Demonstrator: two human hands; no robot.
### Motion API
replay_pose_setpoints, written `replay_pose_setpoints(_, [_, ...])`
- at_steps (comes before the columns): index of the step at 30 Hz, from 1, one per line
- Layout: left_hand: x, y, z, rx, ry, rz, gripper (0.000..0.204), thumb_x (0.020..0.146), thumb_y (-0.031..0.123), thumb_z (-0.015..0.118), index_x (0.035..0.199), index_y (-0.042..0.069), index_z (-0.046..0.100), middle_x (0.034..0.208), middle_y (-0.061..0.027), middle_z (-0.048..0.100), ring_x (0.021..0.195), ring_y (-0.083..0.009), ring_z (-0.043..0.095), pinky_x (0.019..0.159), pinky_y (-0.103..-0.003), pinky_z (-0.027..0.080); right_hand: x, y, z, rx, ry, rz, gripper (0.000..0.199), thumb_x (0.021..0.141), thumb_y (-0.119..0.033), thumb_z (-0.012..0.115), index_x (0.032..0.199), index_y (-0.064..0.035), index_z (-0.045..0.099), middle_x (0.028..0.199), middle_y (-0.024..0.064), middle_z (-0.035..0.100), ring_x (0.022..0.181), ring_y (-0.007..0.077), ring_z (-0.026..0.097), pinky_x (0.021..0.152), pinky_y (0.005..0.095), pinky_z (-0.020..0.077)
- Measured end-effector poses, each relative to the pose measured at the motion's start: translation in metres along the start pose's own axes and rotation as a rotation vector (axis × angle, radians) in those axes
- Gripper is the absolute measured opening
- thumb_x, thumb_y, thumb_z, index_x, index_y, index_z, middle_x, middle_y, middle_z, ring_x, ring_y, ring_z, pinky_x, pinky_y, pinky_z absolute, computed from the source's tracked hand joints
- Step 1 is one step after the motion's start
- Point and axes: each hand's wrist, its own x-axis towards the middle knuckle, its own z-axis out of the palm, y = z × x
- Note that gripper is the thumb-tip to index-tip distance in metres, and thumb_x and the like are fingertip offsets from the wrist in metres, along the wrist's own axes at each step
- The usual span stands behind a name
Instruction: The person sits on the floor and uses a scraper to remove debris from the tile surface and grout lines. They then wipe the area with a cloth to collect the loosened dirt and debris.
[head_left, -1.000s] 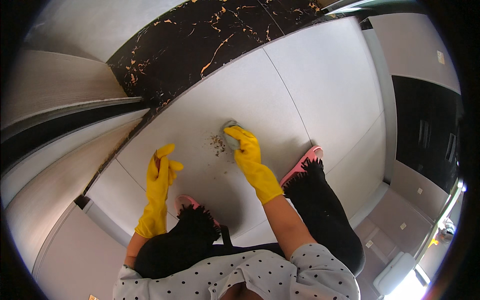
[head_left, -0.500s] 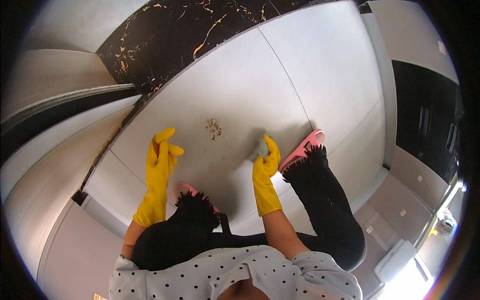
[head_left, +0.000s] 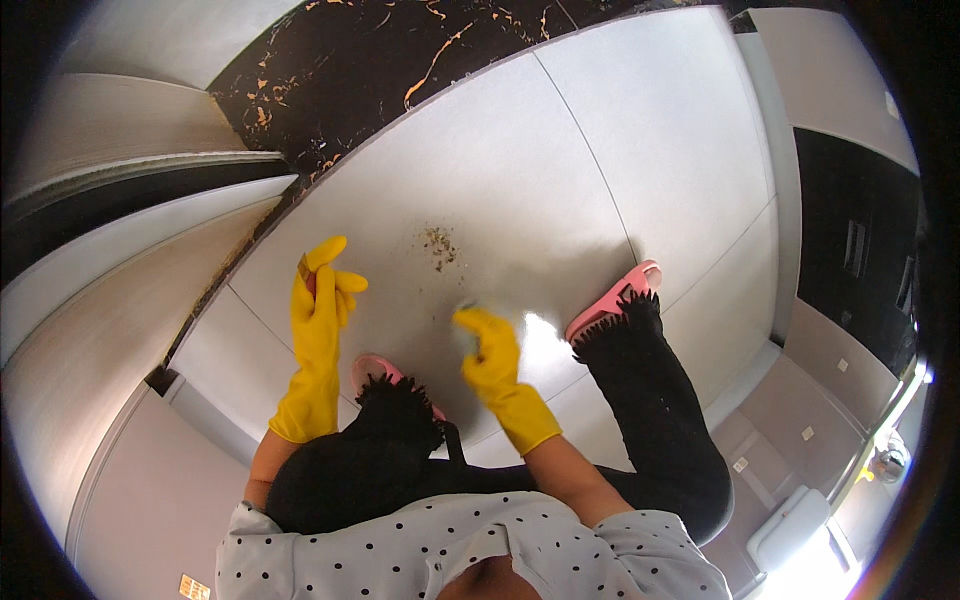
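Crouching person: black trousers [head_left: 650,420], dotted top [head_left: 450,550] at 6 o'clock, pink slippers [head_left: 612,302] on the floor [head_left: 560,170].
Right hand: yellow glove [head_left: 492,358], just below centre, fingers curled around a small pale cloth [head_left: 466,312]; only a corner of the cloth shows at the fingertips, at 11 o'clock from the palm.
Left hand: yellow glove [head_left: 318,310], at 9 o'clock from the right hand and well apart from it, raised upright; fingers loosely bunched, something small and brownish at the tips, too small to tell what, and I cannot tell whether it is pinched.
Cloth, handling: looks soft, light and limp, likely damp; it should fold and bunch easily, so best taken in a full palm grip with fingers spread over it rather than by a corner.
Dirt: small patch of brown crumbs [head_left: 438,246], at 12 o'clock from the right hand, near it but not touching; loose and light, likely to scatter or smear.
Floor surface: large pale grey tiles with thin joints, smooth and glossy, a bright glare spot just right of the right hand; probably slippery where wet.
Far edge: black stone band with gold veins [head_left: 350,60] at 11 o'clock.
Room: pale panels [head_left: 110,300] at 9 o'clock, dark panel [head_left: 860,250] at 3 o'clock, strong light at 4 o'clock.
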Motion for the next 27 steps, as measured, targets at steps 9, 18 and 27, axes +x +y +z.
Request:
replay_pose_setpoints(9, [-0.006,0.01,0.0,-0.012,0.015,-0.012,0.03,0.106,0.019,0.044,0.131,0.009,0.058,0.078,0.0004,0.067,0.056,-0.0021,0.042,0.049,-0.016,0.031,-0.032,0.031,0.055,-0.098,-0.405,-0.071,0.046,0.07,-0.005,0.061,0.113,-0.0199,0.068,0.123,0.0064,0.065,0.114,0.0362,0.058,0.102,0.0463,0.0431])
replay_pose_setpoints(18, [-0.007,0.006,-0.01,-0.04,0.048,-0.009,0.03,0.106,0.02,0.044,0.131,0.01,0.058,0.079,0.0009,0.067,0.056,-0.0015,0.042,0.05,-0.016,0.032,0.04,0.003,0.043,-0.112,-0.124,-0.016,0.049,0.069,0.003,0.058,0.112,-0.0199,0.069,0.119,0.0072,0.067,0.108,0.036,0.06,0.096,0.0454,0.0456])
replay_pose_setpoints(27, [-0.009,0.003,-0.011,-0.037,0.046,-0.029,0.031,0.106,0.018,0.042,0.131,0.009,0.057,0.081,-0.0009,0.069,0.056,-0.002,0.043,0.05,-0.016,0.033,0.011,0.006,0.066,-0.229,-0.301,-0.105,0.054,0.069,0.002,0.062,0.117,-0.0214,0.068,0.125,0.009,0.065,0.108,0.037,0.06,0.095,0.0455,0.0475])
